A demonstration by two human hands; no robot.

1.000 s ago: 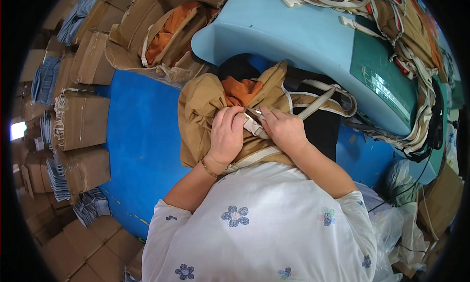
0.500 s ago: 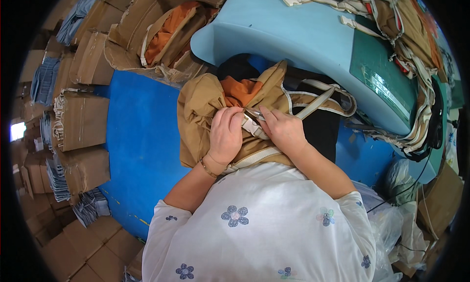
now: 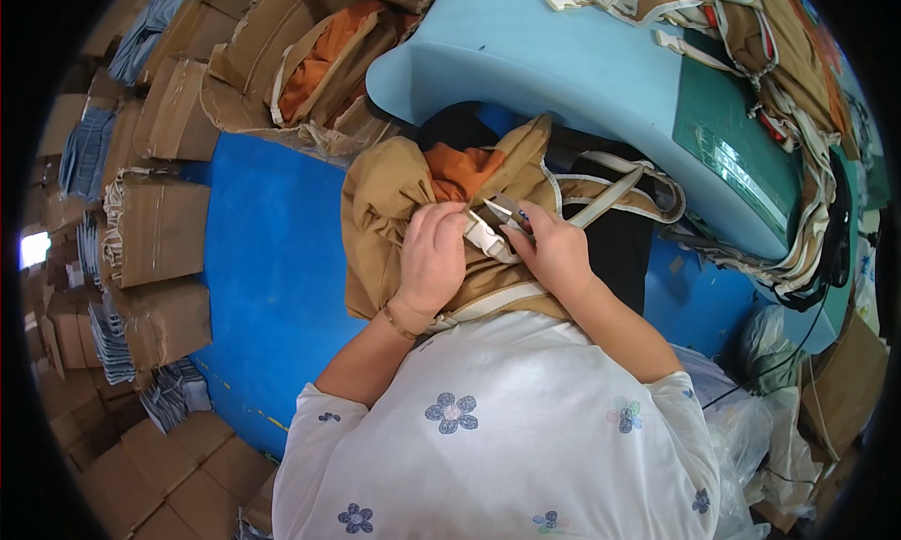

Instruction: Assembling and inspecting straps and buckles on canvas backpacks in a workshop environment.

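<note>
A tan fabric bag (image 3: 385, 244) with an orange lining (image 3: 460, 171) lies across my lap. My left hand (image 3: 434, 260) is closed on the bag's fabric near the opening, its fingertips pressed together beside a white plastic buckle (image 3: 483, 235). In my right hand (image 3: 556, 257) are small thread snips (image 3: 502, 210), their pointed blades apart and just above the buckle. The blades point toward my left fingertips without touching them. Off-white webbing straps (image 3: 610, 197) trail from the bag to the right. Whatever thread my left fingers pinch is too small to make out.
A light-blue worktop (image 3: 535, 47) curves ahead, with strapped tan pieces (image 3: 741, 33) heaped at its far right. An open carton (image 3: 239, 80) holding orange and tan bags stands ahead-left. More cartons (image 3: 160, 230) line the left side of the blue floor (image 3: 272, 287). Clear plastic bags (image 3: 751, 427) lie at right.
My right hand has drawn slightly back to the right from my left fingertips. The snips' blades, closer to the fabric before, now show clearly apart. My left hand has stayed in place.
</note>
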